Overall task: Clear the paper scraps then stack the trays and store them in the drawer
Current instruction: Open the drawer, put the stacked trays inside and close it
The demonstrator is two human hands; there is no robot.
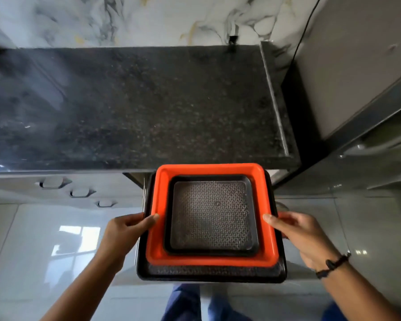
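Note:
Three trays sit nested in a stack: a small black tray (212, 215) with a patterned floor inside an orange tray (159, 230), which rests in a larger black tray (208, 273). The stack is held level below the counter's front edge, over an open drawer whose metal rim (144, 198) shows at the left. My left hand (127, 230) grips the stack's left side, thumb on the orange rim. My right hand (294, 230) grips the right side the same way. No paper scraps are in view.
A dark speckled stone counter (137, 107) lies ahead, with a marble wall behind. Shut drawers with recessed handles (79, 192) are at the left. A grey fridge (357, 89) stands at the right. Glossy floor tiles lie below.

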